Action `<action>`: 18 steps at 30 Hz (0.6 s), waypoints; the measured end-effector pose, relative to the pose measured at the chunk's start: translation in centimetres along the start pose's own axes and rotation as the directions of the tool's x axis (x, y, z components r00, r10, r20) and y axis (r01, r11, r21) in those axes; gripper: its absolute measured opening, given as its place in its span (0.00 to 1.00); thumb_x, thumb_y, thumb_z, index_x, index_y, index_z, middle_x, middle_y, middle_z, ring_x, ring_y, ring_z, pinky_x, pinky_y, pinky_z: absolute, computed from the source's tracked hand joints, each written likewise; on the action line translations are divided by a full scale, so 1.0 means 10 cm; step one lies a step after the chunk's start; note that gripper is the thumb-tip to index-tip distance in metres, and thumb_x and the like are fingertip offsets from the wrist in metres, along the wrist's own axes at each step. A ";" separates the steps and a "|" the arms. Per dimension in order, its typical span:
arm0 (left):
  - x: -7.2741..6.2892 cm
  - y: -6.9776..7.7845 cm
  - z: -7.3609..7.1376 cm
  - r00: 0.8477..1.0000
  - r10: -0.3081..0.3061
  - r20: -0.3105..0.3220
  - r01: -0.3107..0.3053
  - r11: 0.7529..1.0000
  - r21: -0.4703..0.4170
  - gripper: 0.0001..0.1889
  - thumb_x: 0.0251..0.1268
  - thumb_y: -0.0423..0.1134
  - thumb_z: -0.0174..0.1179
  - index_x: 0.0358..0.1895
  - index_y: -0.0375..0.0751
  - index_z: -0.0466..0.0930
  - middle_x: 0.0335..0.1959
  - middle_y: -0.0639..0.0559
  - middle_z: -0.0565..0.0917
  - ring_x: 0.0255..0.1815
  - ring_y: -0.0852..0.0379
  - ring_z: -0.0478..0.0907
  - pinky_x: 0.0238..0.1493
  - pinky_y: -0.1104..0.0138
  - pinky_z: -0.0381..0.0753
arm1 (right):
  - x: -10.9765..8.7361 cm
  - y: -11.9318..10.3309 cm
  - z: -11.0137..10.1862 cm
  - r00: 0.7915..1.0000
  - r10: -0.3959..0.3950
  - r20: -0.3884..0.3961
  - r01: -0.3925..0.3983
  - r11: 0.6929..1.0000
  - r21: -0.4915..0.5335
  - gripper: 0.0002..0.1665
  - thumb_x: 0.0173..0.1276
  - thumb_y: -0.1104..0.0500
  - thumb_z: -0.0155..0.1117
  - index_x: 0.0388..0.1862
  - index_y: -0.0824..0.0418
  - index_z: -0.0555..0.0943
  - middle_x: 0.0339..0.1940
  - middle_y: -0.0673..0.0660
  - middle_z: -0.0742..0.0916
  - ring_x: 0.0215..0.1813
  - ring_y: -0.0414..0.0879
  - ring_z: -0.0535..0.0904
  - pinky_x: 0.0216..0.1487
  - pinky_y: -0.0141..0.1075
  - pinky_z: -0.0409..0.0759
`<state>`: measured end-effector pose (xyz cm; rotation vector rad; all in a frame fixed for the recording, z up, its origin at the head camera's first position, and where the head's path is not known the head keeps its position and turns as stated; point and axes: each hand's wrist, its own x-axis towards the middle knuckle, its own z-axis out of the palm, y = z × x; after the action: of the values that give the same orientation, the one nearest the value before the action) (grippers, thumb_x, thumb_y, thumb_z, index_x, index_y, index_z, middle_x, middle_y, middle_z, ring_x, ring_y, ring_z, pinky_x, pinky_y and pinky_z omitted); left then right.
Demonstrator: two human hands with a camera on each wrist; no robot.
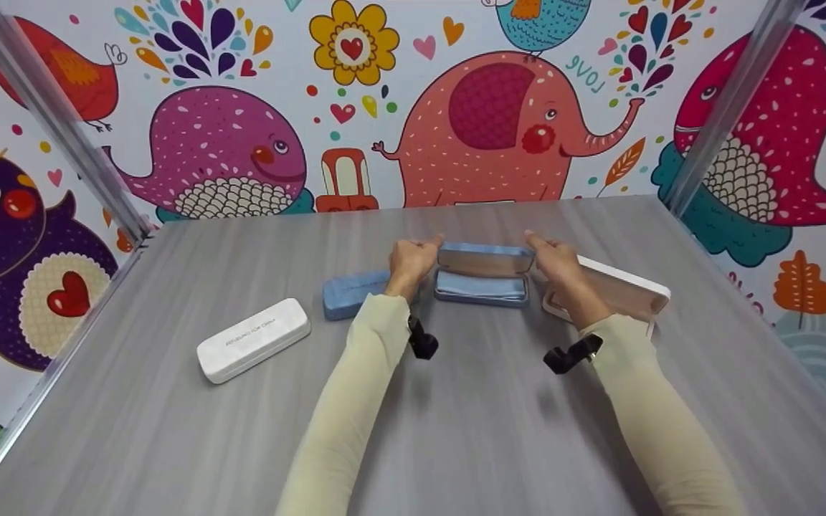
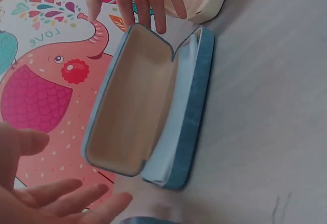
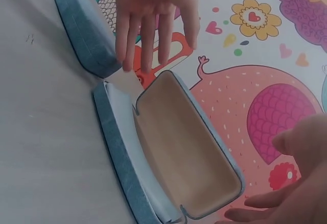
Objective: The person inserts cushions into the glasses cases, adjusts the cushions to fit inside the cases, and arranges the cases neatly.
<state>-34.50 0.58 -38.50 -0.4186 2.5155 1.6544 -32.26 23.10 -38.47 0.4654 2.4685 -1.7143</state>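
Observation:
A blue glasses case [image 1: 481, 295] stands with its lid up between my two hands. Inside lies a folded light blue cloth [image 2: 176, 111]; the lid lining [image 3: 184, 147] is beige. My left hand [image 1: 410, 266], fingers spread and relaxed, is beside the case's left end. At the opposite end my right hand [image 1: 565, 276] extends its fingers near the lid. Both palms face the case, and the wrist views show a gap between the fingers and it. Partly behind the left hand is a second blue case [image 1: 352, 294], closed. The right forearm partly covers an open white case [image 1: 653, 297].
A closed white glasses case [image 1: 254, 340] with printed lettering lies on the left part of the grey wood-grain table [image 1: 485, 430]. Metal posts [image 1: 736, 107] stand at the table's back corners. Behind rises a wall [image 1: 399, 143] printed with cartoon animals.

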 end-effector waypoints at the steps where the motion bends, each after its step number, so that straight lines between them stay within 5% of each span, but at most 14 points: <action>1: 0.02 -0.01 0.02 1.000 -0.007 0.009 0.007 1.000 -0.017 0.21 0.69 0.57 0.60 0.25 0.45 0.80 0.19 0.56 0.72 0.22 0.58 0.70 0.22 0.68 0.67 | 0.00 0.00 0.00 1.000 0.003 0.004 -0.003 1.000 0.002 0.44 0.78 0.38 0.44 0.78 0.69 0.56 0.76 0.69 0.68 0.77 0.60 0.62 0.81 0.51 0.59; 6: 0.05 -0.05 0.10 0.999 0.004 0.034 -0.002 0.998 -0.062 0.26 0.71 0.59 0.57 0.17 0.49 0.68 0.16 0.57 0.65 0.21 0.58 0.65 0.23 0.66 0.63 | 0.04 0.02 0.05 0.998 0.052 0.034 -0.051 0.998 -0.027 0.46 0.78 0.35 0.41 0.79 0.68 0.56 0.76 0.69 0.67 0.77 0.61 0.64 0.79 0.52 0.63; 12: 0.04 -0.07 0.16 0.999 0.031 0.026 -0.030 0.998 -0.053 0.25 0.73 0.55 0.56 0.17 0.49 0.65 0.25 0.55 0.66 0.33 0.55 0.67 0.34 0.65 0.66 | 0.09 0.08 0.09 0.989 0.119 0.082 -0.126 0.988 0.089 0.44 0.77 0.35 0.43 0.80 0.62 0.55 0.77 0.66 0.66 0.72 0.60 0.69 0.70 0.53 0.75; 15: 0.05 -0.07 0.18 0.999 0.037 0.023 -0.036 0.998 -0.049 0.25 0.73 0.54 0.56 0.16 0.49 0.64 0.25 0.55 0.67 0.33 0.55 0.68 0.35 0.65 0.67 | 0.12 0.11 0.10 0.991 0.115 0.064 -0.121 0.988 0.097 0.41 0.77 0.35 0.45 0.74 0.62 0.62 0.61 0.66 0.76 0.55 0.55 0.78 0.51 0.44 0.84; 18: 0.07 -0.08 0.19 0.999 0.039 0.019 -0.038 0.998 -0.059 0.24 0.72 0.54 0.56 0.18 0.46 0.66 0.24 0.54 0.66 0.32 0.55 0.67 0.34 0.65 0.68 | 0.14 0.13 0.10 0.992 0.121 0.020 -0.122 0.987 0.101 0.32 0.75 0.35 0.49 0.54 0.63 0.70 0.35 0.57 0.77 0.32 0.45 0.74 0.29 0.36 0.77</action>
<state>-35.09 1.88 -40.15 -0.3592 2.4805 1.7411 -33.32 22.84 -40.32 0.5985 2.2995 -1.7938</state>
